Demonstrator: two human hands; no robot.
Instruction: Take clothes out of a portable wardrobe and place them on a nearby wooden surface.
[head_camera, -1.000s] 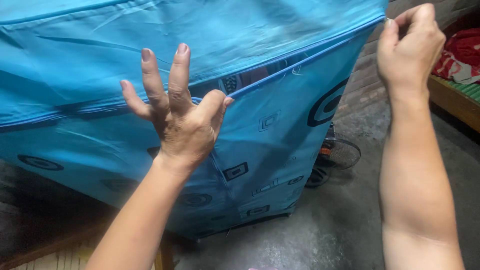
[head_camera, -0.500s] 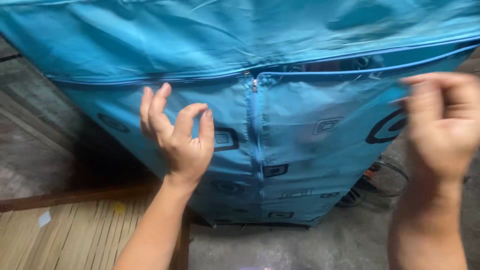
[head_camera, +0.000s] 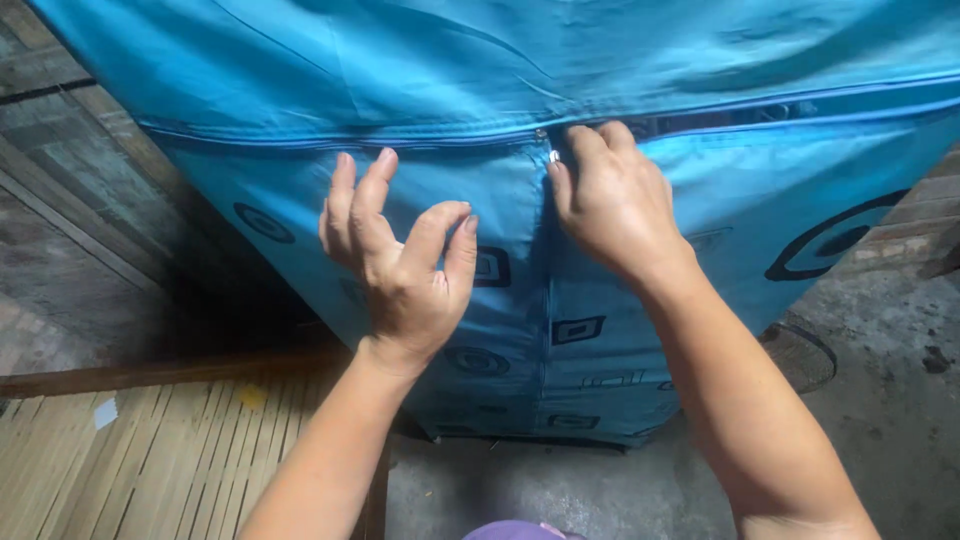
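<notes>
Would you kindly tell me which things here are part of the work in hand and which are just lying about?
In hand:
- blue fabric wardrobe cover
- zipper pull, at the right hand
- left hand, spread against the cover

Lying about:
- fan on the concrete floor
- bamboo mat
- brick wall

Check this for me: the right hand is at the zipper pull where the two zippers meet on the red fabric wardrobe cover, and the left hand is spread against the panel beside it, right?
Not quite: the fabric wardrobe cover is blue, not red, as the head view shows. The rest holds: the right hand is at the zipper pull where the zippers meet, and the left hand is spread against the panel beside it.
</notes>
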